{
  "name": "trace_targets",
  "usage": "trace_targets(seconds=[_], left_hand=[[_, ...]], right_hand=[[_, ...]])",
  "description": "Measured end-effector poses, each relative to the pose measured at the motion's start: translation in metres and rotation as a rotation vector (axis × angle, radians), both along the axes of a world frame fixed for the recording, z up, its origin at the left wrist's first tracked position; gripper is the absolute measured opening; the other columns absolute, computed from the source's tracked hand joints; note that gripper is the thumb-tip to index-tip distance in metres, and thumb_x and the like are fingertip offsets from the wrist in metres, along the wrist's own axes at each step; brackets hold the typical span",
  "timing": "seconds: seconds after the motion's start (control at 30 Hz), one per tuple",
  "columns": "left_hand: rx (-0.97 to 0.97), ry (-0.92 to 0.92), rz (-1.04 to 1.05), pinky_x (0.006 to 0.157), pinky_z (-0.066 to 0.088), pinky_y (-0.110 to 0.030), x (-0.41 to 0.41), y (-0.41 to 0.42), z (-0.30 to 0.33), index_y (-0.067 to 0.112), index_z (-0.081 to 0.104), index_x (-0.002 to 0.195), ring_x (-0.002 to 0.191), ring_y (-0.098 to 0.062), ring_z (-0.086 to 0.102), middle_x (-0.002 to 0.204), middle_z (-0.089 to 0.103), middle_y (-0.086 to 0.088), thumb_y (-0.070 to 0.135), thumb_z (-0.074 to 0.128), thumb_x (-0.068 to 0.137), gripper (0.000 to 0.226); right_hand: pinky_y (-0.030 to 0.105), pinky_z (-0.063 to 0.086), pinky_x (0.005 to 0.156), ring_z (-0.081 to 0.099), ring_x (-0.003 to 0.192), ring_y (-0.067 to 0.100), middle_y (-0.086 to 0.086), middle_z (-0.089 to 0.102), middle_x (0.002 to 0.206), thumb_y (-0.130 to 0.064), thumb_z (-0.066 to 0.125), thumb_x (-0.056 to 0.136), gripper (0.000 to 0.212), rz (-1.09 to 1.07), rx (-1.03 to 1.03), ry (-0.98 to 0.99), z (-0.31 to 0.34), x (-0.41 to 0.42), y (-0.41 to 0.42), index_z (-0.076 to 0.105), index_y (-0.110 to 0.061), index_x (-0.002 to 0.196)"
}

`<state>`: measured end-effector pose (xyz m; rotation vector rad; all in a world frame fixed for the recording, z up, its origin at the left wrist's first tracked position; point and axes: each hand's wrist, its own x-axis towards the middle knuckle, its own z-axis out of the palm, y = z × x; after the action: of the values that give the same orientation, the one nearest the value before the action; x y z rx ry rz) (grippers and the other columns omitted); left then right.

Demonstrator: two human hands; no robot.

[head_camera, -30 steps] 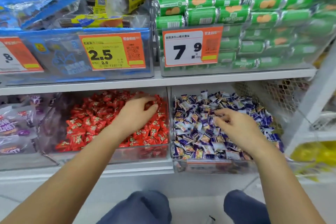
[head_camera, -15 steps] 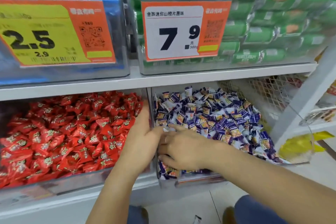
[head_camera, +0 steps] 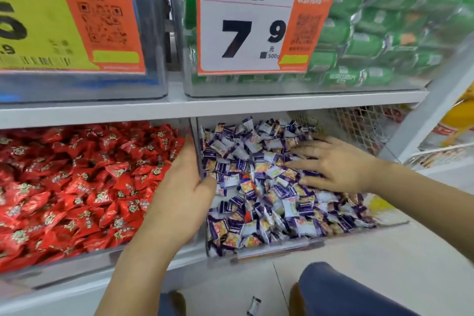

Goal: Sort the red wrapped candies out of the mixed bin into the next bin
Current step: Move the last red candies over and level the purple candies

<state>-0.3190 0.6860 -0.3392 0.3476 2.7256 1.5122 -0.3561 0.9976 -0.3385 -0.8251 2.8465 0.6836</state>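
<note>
Sorting nearly done: few red candies left among the purple ones.
Right hand (head_camera: 336,164) lies flat, fingers spread, on the mixed bin (head_camera: 259,251); left hand (head_camera: 179,197) grips the divider wall beside the red bin (head_camera: 77,259). One red wrapper (head_camera: 247,216) peeks near centre.

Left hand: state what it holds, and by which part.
The left hand grips the mixed candy bin by its left side wall, thumb inside, fingers outside.

Glossy red candy wrappers (head_camera: 77,187), clear plastic mixed bin (head_camera: 282,246), seemingly paper price card (head_camera: 246,25).
</note>
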Motion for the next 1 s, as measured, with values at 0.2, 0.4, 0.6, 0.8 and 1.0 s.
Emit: trace_targets(seconds=[0.2,0.4,0.6,0.8,1.0], left_hand=[[-0.032,0.005,0.058,0.086,0.043,-0.036,-0.001,0.005,-0.001,0.024,0.038,0.129,0.106,-0.021,0.052,0.124,0.054,-0.002,0.007,0.048,0.083,0.05],[-0.074,0.006,0.095,0.084,0.045,-0.04,-0.004,0.007,-0.004,0.018,0.035,0.134,0.103,-0.026,0.052,0.124,0.053,-0.008,0.008,0.047,0.083,0.053],[-0.092,0.0,0.089,0.082,0.045,-0.041,-0.006,0.005,-0.003,0.015,0.038,0.127,0.1,-0.027,0.052,0.117,0.053,-0.008,0.008,0.047,0.082,0.047],[-0.106,0.004,0.078,0.085,0.045,-0.044,-0.005,0.006,0.0,0.014,0.037,0.129,0.102,-0.028,0.052,0.12,0.052,-0.009,0.008,0.047,0.079,0.052],[-0.123,-0.007,0.072,0.084,0.046,-0.043,-0.004,0.005,0.002,0.018,0.038,0.123,0.098,-0.025,0.053,0.117,0.052,-0.006,0.007,0.047,0.081,0.044]], right_hand=[[0.043,0.049,0.091,0.062,0.105,0.026,0.003,0.065,0.116,-0.05,0.031,0.096,0.048,0.048,-0.335,0.14,0.009,0.019,-0.028,0.071,-0.025,0.107],[0.038,0.034,0.108,0.024,0.14,0.025,0.007,0.017,0.156,-0.042,0.066,0.083,0.08,-0.099,-0.184,-0.425,-0.011,0.01,-0.129,0.022,-0.03,0.148],[0.038,0.05,0.085,0.046,0.118,0.032,0.013,0.033,0.14,-0.029,0.064,0.082,0.07,-0.12,-0.045,-0.369,-0.033,-0.001,-0.149,0.029,-0.027,0.143],[0.037,0.056,0.079,0.062,0.1,0.028,0.009,0.053,0.121,-0.016,0.058,0.089,0.041,-0.218,-0.343,-0.15,-0.039,-0.013,-0.124,0.051,-0.023,0.129],[0.03,0.048,0.066,0.06,0.079,0.021,0.004,0.058,0.11,-0.032,0.057,0.092,0.059,-0.366,-0.489,-0.04,0.001,-0.007,-0.068,0.029,-0.043,0.143]])
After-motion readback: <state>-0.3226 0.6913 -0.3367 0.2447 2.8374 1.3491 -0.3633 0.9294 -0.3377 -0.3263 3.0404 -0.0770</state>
